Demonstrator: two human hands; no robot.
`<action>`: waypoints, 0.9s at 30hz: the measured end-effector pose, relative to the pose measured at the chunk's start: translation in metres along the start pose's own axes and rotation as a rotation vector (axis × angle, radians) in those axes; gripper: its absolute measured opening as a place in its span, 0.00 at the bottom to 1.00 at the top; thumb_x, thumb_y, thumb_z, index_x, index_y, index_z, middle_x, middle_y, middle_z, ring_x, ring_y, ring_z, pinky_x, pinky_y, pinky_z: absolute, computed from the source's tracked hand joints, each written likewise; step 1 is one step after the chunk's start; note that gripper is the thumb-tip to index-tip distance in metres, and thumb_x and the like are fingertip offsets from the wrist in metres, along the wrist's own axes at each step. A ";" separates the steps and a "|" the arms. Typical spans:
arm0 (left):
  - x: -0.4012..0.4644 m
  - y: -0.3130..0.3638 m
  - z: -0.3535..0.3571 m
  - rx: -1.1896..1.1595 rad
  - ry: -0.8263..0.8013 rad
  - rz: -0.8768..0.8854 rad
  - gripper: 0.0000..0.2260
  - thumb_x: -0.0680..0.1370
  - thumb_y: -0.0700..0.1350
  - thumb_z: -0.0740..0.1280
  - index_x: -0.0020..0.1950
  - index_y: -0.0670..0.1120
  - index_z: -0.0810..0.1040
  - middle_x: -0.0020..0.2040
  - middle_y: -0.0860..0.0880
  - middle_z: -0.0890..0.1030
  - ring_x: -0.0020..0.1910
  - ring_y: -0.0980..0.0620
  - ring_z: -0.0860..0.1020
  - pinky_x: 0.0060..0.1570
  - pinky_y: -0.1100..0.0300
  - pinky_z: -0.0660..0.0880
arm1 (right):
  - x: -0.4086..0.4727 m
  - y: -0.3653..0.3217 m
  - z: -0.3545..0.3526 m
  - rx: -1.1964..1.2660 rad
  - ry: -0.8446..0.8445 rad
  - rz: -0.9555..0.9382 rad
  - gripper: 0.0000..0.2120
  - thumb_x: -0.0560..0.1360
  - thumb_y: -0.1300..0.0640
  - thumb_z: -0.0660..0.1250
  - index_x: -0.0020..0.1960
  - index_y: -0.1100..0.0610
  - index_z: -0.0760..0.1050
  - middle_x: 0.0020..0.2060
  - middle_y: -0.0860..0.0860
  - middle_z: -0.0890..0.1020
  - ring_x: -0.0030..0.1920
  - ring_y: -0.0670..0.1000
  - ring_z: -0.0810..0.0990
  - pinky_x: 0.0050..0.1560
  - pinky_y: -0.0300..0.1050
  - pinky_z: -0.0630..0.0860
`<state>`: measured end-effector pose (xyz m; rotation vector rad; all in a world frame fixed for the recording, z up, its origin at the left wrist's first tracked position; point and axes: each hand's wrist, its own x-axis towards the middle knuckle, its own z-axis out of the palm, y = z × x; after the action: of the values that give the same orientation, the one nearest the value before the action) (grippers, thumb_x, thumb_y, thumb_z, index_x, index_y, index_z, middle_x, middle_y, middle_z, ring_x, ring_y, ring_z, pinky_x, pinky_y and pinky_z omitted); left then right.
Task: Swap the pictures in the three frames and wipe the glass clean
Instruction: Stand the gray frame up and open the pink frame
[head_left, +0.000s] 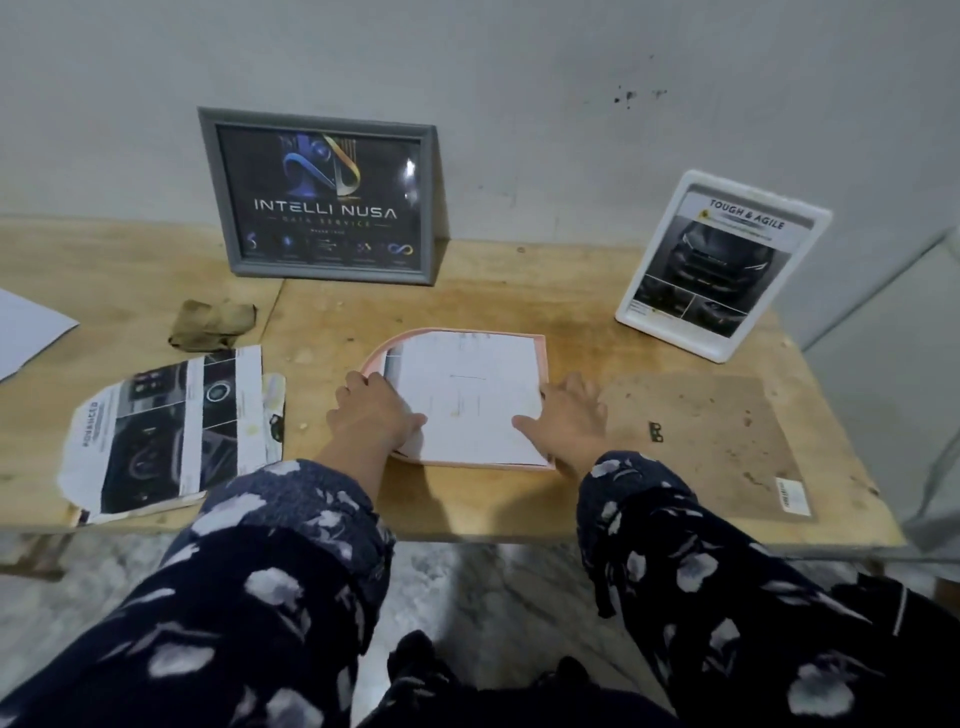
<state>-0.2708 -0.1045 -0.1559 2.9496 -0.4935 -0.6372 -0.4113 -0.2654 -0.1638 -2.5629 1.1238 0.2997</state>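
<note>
Pink frame (543, 364) face-down, paper (467, 400) on top

My left hand (371, 410) and right hand (566, 415) lie flat and loose on the paper's side edges; bare table (493, 306) behind.

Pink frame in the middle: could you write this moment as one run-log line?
pink frame: flat, face down | paper: on it | left hand, right hand: pressing paper | cloth: unused

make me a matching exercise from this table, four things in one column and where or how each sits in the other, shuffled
Things:
1. grey frame
2. white frame
3. pink frame
4. brown cloth

Places or states:
A. lying flat under both hands, white paper on it
B. crumpled on the table, left of centre
C. standing against the wall, dark logo print
D. propped at the right, car picture

Pairs: 1-C, 2-D, 3-A, 4-B
</note>
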 end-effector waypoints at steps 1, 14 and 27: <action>0.004 -0.002 -0.001 -0.003 -0.007 0.009 0.34 0.73 0.60 0.69 0.71 0.44 0.63 0.69 0.43 0.63 0.67 0.41 0.65 0.61 0.46 0.69 | 0.001 -0.003 0.003 0.013 -0.002 0.024 0.28 0.74 0.40 0.64 0.69 0.54 0.68 0.66 0.54 0.65 0.68 0.58 0.59 0.64 0.53 0.62; 0.018 -0.012 0.003 -0.059 -0.009 0.011 0.39 0.71 0.60 0.72 0.74 0.45 0.60 0.72 0.44 0.62 0.70 0.43 0.64 0.63 0.45 0.66 | -0.001 -0.021 0.011 0.707 0.132 0.304 0.15 0.71 0.68 0.55 0.35 0.50 0.71 0.46 0.51 0.79 0.47 0.55 0.76 0.44 0.43 0.70; -0.009 -0.025 -0.046 -0.887 0.153 -0.041 0.22 0.79 0.35 0.62 0.69 0.47 0.58 0.57 0.43 0.77 0.50 0.46 0.73 0.53 0.51 0.68 | 0.011 -0.056 -0.051 1.076 -0.024 0.172 0.14 0.76 0.71 0.55 0.55 0.56 0.67 0.44 0.54 0.77 0.36 0.50 0.76 0.19 0.33 0.67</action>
<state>-0.2516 -0.0775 -0.1143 2.1386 -0.0835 -0.4581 -0.3597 -0.2565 -0.1081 -1.5138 1.0736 -0.2049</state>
